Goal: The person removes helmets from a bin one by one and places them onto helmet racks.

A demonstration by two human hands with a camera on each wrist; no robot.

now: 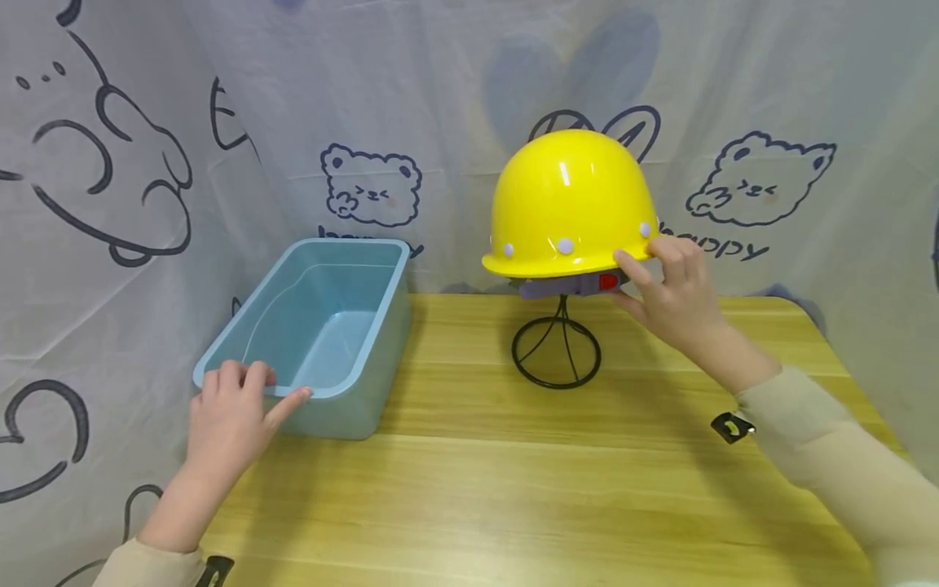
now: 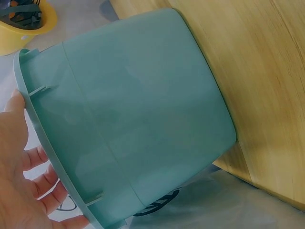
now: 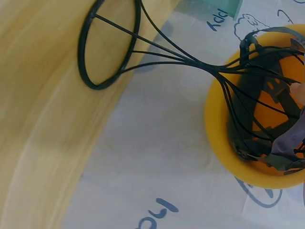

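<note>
A yellow hard hat (image 1: 572, 196) sits on a black wire stand (image 1: 556, 385) toward the back of the table. My right hand (image 1: 678, 289) grips its brim at the right side, fingers on the outside and thumb below. Inside the hat, the right wrist view shows dark straps (image 3: 248, 109) and the stand's wires; only a fingertip of that hand is visible there. At the left is a blue-green plastic bin (image 1: 399, 326). My left hand (image 1: 231, 412) holds its near rim (image 2: 45, 136), fingers hooked over it and thumb along the edge.
The wooden table (image 1: 469, 489) carries the bin and the stand. A pale curtain (image 1: 455, 98) with cartoon drawings hangs behind and at both sides, close to the table's edges. A black strap piece (image 1: 732, 427) shows at the right wrist.
</note>
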